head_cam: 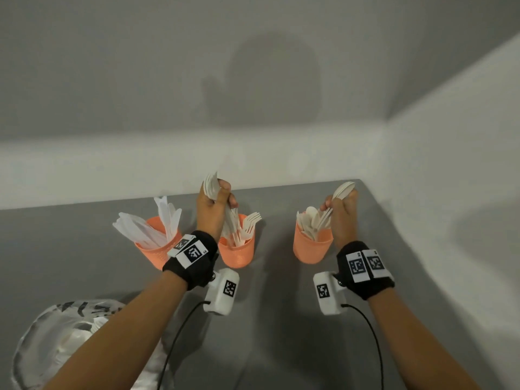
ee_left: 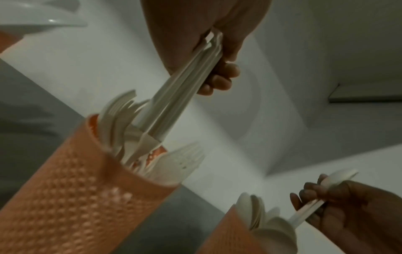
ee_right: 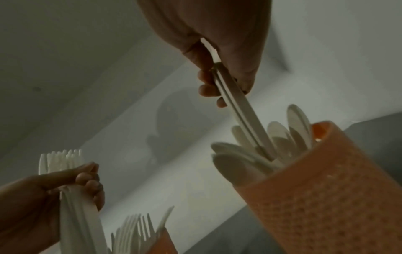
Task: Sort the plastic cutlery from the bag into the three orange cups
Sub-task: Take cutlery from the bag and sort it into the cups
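Three orange cups stand in a row on the grey table. The left cup [head_cam: 157,249] holds white knives. The middle cup [head_cam: 237,253] holds white forks. The right cup [head_cam: 311,247] holds white spoons. My left hand [head_cam: 216,204] grips a bundle of forks [ee_left: 180,104], handles down, their ends entering the middle cup [ee_left: 87,189]. My right hand [head_cam: 342,212] grips a few spoons [ee_right: 241,110], handles down inside the right cup [ee_right: 326,189]. The spoon bowls [head_cam: 343,190] stick out above that fist.
A clear plastic bag [head_cam: 64,342] with white cutlery inside lies at the near left, under my left forearm. A white wall runs close behind the cups, and another wall closes the right side. Wrist camera cables hang over the near table [head_cam: 281,319].
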### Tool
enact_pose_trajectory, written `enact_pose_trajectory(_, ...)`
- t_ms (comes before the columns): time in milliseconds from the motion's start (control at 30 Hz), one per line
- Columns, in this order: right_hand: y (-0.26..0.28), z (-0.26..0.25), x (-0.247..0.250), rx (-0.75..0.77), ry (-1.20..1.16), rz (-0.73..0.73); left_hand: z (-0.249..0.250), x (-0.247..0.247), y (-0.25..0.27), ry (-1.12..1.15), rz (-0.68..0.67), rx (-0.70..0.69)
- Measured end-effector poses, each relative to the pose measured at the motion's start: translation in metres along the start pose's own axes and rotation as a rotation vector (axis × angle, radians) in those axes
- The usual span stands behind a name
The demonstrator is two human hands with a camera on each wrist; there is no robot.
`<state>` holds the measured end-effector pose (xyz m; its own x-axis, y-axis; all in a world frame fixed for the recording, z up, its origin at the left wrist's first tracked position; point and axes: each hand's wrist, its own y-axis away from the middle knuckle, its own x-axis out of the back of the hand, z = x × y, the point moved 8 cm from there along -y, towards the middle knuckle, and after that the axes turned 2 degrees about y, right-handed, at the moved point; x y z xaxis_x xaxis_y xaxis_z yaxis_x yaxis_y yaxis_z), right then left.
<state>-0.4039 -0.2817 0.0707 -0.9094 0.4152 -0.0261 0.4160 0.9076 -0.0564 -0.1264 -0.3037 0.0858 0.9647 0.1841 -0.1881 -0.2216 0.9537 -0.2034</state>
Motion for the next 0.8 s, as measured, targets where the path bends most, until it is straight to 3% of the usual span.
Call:
enact_pose_trajectory(167,-0.002,0.025,0.002,0.015,0.129,0.01,-0.034,-0.003,0.008,-0.006,0.013,0.06)
enact_pose_trajectory(333,0.004,0.046,0.003,-0.022,0.2,0.034,-0.046,-0.003,0.018,-0.192,0.018,-0.063)
enact_pose_trajectory(433,0.011,0.04,0.003,0.063,0.214,0.025,-0.042,-0.002,0.025,-0.36,0.024,-0.147)
enact_pose_trajectory(567,0.014,0.032,-0.001,0.18,0.224,0.026,-0.041,-0.003,0.023,-0.543,-0.07,-0.208)
enact_pose_trajectory(800,0.014,0.022,-0.012,0.361,0.604,0.0,-0.034,-0.015,0.021,-0.822,-0.261,-0.391)
